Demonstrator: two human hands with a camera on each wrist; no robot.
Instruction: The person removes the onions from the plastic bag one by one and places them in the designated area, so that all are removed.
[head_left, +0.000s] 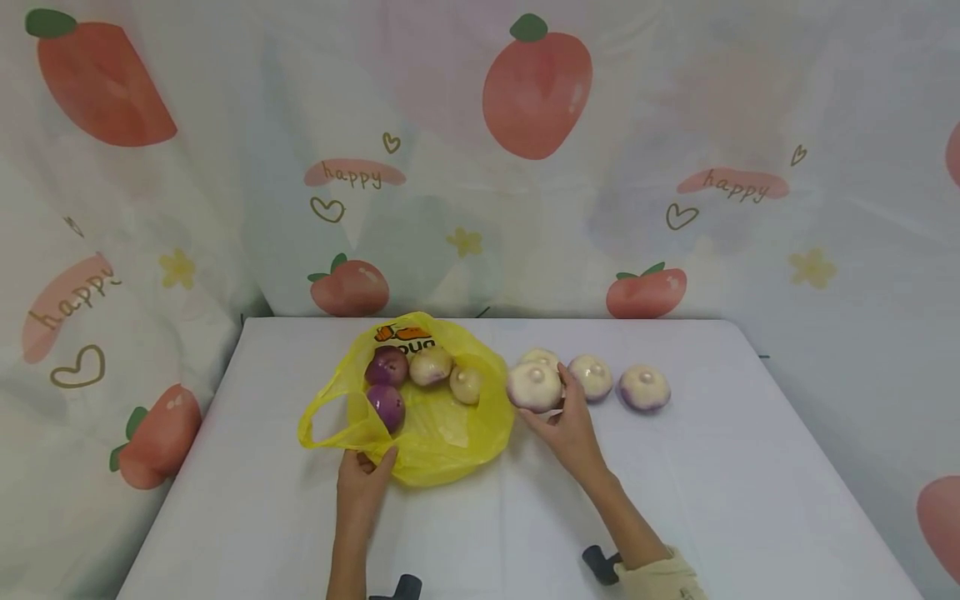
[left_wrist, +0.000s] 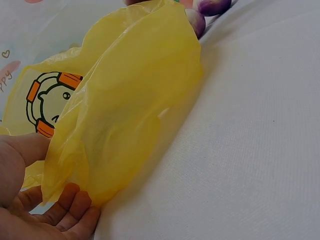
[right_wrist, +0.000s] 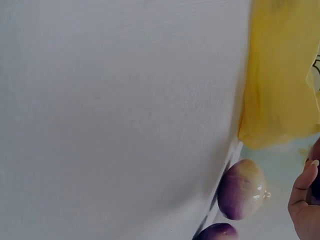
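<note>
A yellow plastic bag [head_left: 453, 467] lies with its mouth facing up, left of the middle of the table. Inside it are two purple turnips [head_left: 387, 367] and two paler ones [head_left: 431, 367]. My left hand [head_left: 363, 479] pinches the near edge of the bag below its handle loop; in the left wrist view the thumb and fingers are around the yellow film [left_wrist: 130, 110]. Just right of the bag, my right hand [head_left: 573, 433] holds a white-and-purple turnip [head_left: 534, 387] between thumb and fingers. In the right wrist view that hand [right_wrist: 304, 212] shows only at the edge.
Behind the held turnip, another turnip [head_left: 540, 357] is partly hidden. Two more, a nearer turnip [head_left: 591, 377] and a farther-right turnip [head_left: 644, 388], sit on the white table [head_left: 720, 500]. A printed curtain [head_left: 450, 108] hangs behind the table.
</note>
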